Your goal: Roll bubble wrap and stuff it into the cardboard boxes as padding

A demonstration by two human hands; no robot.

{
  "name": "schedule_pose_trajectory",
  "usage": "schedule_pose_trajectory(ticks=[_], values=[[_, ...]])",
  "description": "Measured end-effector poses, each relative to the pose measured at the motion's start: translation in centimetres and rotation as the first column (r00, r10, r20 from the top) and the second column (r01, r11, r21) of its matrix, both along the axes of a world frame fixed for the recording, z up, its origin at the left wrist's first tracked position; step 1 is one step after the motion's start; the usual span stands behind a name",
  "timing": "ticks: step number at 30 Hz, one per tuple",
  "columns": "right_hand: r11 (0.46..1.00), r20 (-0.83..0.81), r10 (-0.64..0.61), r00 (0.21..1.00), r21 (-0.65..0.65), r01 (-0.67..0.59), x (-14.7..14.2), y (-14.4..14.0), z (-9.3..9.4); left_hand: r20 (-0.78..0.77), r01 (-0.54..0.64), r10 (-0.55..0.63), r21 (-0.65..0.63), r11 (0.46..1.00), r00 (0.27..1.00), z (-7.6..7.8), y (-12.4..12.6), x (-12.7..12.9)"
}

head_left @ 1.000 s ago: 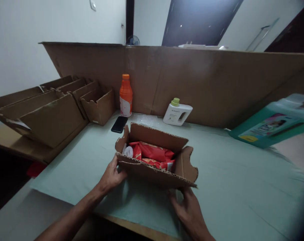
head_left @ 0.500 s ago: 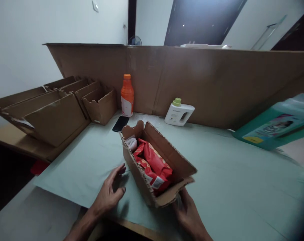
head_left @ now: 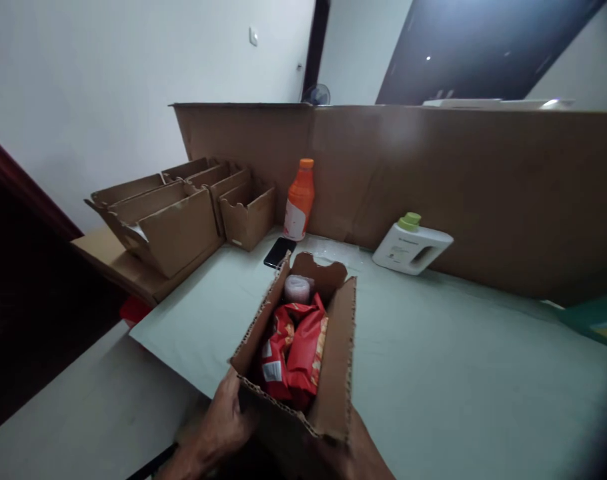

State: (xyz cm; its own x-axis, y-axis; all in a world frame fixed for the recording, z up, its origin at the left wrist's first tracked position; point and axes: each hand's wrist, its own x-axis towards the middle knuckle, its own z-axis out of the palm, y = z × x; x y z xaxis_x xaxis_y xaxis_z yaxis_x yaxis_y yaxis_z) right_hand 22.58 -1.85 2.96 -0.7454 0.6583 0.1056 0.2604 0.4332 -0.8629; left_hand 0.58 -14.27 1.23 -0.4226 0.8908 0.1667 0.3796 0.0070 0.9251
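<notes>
A small open cardboard box point(head_left: 339, 347) sits lengthwise in front of me, its near end at the table's front edge. Inside lie red snack packets point(head_left: 296, 350) and a white roll point(head_left: 297, 289) at the far end. My left hand point(head_left: 223, 427) grips the box's near left corner. My right hand point(head_left: 356, 457) holds the near right underside, mostly hidden beneath the box.
A tall cardboard wall point(head_left: 458, 180) backs the pale green table point(head_left: 458, 380). Against it stand an orange bottle point(head_left: 299, 200) and a white jug with a green cap point(head_left: 412, 237). A black phone point(head_left: 279, 252) lies nearby. Several empty cardboard boxes point(head_left: 178, 213) sit at left.
The box has turned from sideways to lengthwise and come closer to me. My left hand, which had let go, grips the near corner again. The view has shifted left.
</notes>
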Motion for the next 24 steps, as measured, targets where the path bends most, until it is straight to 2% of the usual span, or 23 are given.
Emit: schedule_pose_trajectory(ticks=[3,6,10,12,14,17,19,24], values=[[0.988,-0.035,0.144,0.989,0.068,-0.141,-5.2,1.1,-0.9,0.061,-0.172,0.179,-0.101,0.980,0.982,0.0,-0.2,-3.5],[0.958,-0.025,0.274,0.961,0.091,-0.271,-11.8,3.4,-1.8,-0.011,-0.338,0.339,-0.135,0.932,0.941,0.9,0.0,-8.7],[0.963,-0.042,0.265,0.963,0.063,-0.263,-20.3,6.1,-2.0,-0.092,-0.437,0.430,-0.082,0.896,0.898,2.2,2.5,-15.1],[0.971,-0.055,0.236,0.970,0.061,-0.232,-23.5,6.6,-2.0,-0.138,-0.482,0.470,-0.077,0.873,0.872,2.6,3.8,-17.5],[0.974,-0.066,0.219,0.973,0.069,-0.214,-25.6,6.8,-2.1,-0.194,-0.553,0.530,-0.093,0.828,0.826,2.8,4.7,-19.0],[0.972,-0.080,0.226,0.971,0.076,-0.221,-27.5,6.8,-2.7,-0.263,-0.673,0.631,-0.110,0.732,0.730,2.3,4.8,-19.0],[0.966,-0.084,0.254,0.964,0.077,-0.248,-28.1,6.8,-3.2,-0.268,-0.704,0.663,-0.100,0.703,0.699,1.5,4.6,-17.7],[0.944,-0.099,0.326,0.940,0.091,-0.318,-28.6,6.9,-4.2,-0.209,-0.654,0.640,0.006,0.757,0.739,-1.1,5.7,-14.6]])
